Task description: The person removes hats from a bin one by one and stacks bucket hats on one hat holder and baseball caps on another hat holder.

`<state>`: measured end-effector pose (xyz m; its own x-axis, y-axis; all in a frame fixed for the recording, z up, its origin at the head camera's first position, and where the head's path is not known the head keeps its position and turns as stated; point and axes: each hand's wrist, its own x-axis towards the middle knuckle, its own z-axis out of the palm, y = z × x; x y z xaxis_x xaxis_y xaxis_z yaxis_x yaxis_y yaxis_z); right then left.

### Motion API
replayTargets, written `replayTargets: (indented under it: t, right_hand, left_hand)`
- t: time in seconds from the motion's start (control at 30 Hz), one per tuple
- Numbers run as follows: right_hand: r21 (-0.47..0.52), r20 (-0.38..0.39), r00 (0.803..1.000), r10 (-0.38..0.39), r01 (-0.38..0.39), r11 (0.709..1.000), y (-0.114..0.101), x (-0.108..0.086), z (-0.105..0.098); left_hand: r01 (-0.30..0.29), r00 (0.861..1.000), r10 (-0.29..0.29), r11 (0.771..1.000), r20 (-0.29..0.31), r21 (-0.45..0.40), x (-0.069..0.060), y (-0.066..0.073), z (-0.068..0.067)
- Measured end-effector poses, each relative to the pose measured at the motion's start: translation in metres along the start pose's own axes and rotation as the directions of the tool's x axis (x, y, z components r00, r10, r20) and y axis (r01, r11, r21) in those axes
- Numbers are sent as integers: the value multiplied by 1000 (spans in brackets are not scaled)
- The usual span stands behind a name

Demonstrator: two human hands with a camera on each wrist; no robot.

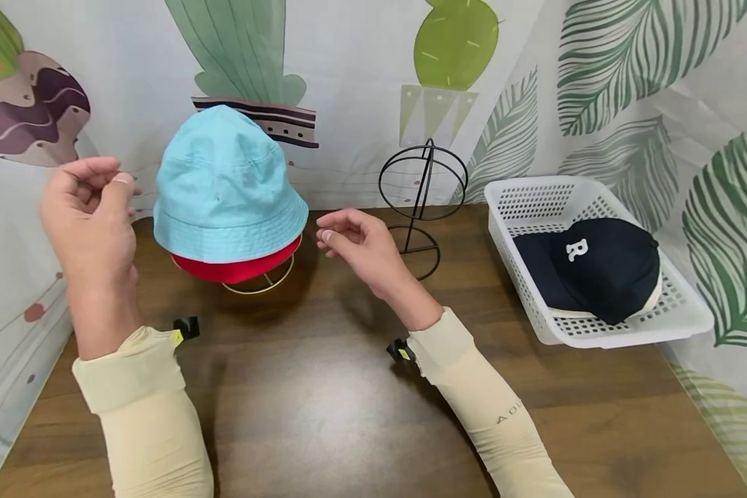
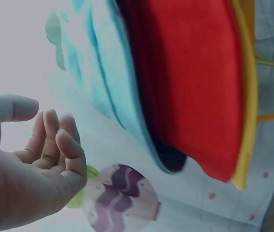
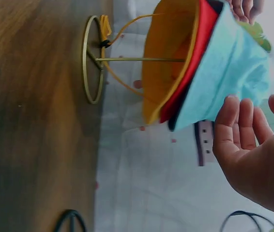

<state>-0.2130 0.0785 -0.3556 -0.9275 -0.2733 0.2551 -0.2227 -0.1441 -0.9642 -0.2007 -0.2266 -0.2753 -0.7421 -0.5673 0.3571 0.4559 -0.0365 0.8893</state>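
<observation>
A light blue bucket hat tops a stack on a gold wire stand. Beneath it, a dark edge, a red hat and a yellow hat with a hanging cord show in the wrist views. My left hand is raised to the left of the stack, apart from it, fingers loosely bent and holding nothing. To the right of the brim hovers my right hand, also holding nothing, its fingers relaxed. In the head view a small gap separates it from the blue hat.
Behind my right hand stands a black wire hat stand with no hat on it. At the right, a white plastic basket holds a navy cap with a white R and something cream under it. Patterned cloth hangs behind the wooden table.
</observation>
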Motion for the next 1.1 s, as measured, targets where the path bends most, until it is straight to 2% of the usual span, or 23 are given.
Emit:
replayTargets:
  t: [0.1, 0.2, 0.27, 0.37, 0.4, 0.47, 0.5, 0.63, 0.77, 0.87, 0.93, 1.1]
  right_hand:
    - [-34, 25, 999, -19, 20, 999, -11, -8, -3]
    - [-61, 42, 998, -37, 39, 997, -22, -17, -6]
    - [-66, 59, 997, -43, 47, 997, -28, -23, -9]
    - [-67, 81, 996, -44, 49, 997, -38, -32, -14]
    - [-64, 87, 995, -47, 53, 997, -41, -34, -16]
    - [-51, 98, 993, -58, 64, 997, -47, -39, -21]
    - [-41, 101, 993, -65, 69, 997, -50, -41, -23]
    - [-18, 102, 991, -82, 84, 996, -61, -49, -36]
    - [-34, 86, 991, -101, 104, 994, -73, -56, -51]
    - [-42, 65, 990, -129, 131, 990, -81, -60, -63]
    - [-49, 50, 988, -147, 149, 988, -87, -63, -71]
    - [-85, 18, 984, -175, 176, 981, -99, -72, -91]
  left_hand:
    - [-75, 996, 76, 997, 47, -23, -9, 8, 10]
    - [-152, 981, 150, 988, 127, 13, -22, 18, 20]
    - [-220, 959, 207, 974, 194, 53, -29, 22, 25]
    - [-293, 925, 253, 950, 285, 107, -43, 31, 33]
    - [-321, 908, 268, 939, 322, 123, -46, 32, 34]
    - [-362, 868, 294, 926, 402, 104, -53, 36, 36]
    - [-361, 849, 293, 929, 439, 78, -57, 38, 38]
    - [-356, 755, 306, 934, 579, -30, -68, 41, 41]
    - [-383, 681, 275, 924, 678, 9, -79, 41, 47]
    - [-426, 615, 242, 903, 751, 59, -86, 40, 54]
    - [-459, 564, 230, 886, 793, 70, -90, 38, 59]
    - [-511, 464, 230, 858, 856, 46, -103, 31, 73]
